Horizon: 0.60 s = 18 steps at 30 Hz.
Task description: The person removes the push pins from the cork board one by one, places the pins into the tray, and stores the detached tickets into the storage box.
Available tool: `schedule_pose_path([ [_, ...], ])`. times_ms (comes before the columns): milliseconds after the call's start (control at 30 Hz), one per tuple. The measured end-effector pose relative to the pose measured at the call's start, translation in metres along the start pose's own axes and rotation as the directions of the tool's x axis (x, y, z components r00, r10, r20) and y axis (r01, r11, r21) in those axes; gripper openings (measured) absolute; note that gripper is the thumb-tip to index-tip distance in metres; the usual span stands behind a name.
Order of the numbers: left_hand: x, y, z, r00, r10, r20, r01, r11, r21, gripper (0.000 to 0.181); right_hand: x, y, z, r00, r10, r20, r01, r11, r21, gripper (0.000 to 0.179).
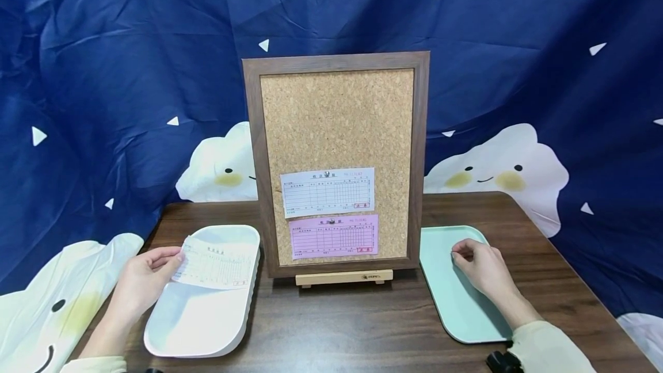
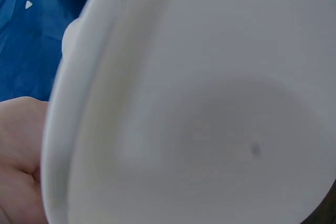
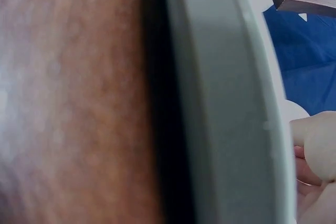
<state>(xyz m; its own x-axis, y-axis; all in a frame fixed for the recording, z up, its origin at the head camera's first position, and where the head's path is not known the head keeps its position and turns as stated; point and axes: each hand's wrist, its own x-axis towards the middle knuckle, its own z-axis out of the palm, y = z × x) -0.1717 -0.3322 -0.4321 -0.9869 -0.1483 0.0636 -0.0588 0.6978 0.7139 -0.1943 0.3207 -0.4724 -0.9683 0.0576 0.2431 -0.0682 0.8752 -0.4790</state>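
Observation:
Over the white tray [image 1: 197,327], my left hand [image 1: 142,281] pinches a white receipt slip [image 1: 214,266] by its left edge, between thumb and fingers. The slip is tilted above the tray. My right hand [image 1: 481,266] is above the green tray [image 1: 466,315], thumb and forefinger together on a tiny silvery thing that looks like a pushpin, mostly hidden by the fingertips. Between the trays stands a framed corkboard [image 1: 336,120]. A pale blue slip [image 1: 328,194] is pinned on it, with a pink slip [image 1: 334,238] pinned just below, each by a silvery pin at its top.
The corkboard rests on a small wooden easel [image 1: 344,278] on the dark wooden table [image 1: 331,327]. Behind the table hangs a blue cloth [image 1: 331,4] with white clouds and triangles. Both wrist views are largely filled by the tray edges.

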Motion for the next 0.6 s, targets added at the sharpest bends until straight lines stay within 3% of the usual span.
schedule_pose_path([
  [200,-0.002,-0.001,-0.002,0.998,0.060,-0.029,-0.064,0.986,-0.153,0.037,-0.001,0.000,0.000,1.000,0.007,0.005,-0.007,1.000,-0.004,0.006],
  [367,-0.002,-0.005,-0.008,0.993,0.080,-0.088,-0.095,0.980,-0.177,0.038,-0.003,0.000,-0.004,1.000,0.010,0.009,-0.010,1.000,-0.005,0.007],
  [600,-0.006,-0.010,-0.011,0.990,0.079,-0.116,-0.099,0.979,-0.177,0.037,-0.004,0.003,-0.009,1.000,0.009,0.022,-0.009,1.000,0.003,0.012],
])
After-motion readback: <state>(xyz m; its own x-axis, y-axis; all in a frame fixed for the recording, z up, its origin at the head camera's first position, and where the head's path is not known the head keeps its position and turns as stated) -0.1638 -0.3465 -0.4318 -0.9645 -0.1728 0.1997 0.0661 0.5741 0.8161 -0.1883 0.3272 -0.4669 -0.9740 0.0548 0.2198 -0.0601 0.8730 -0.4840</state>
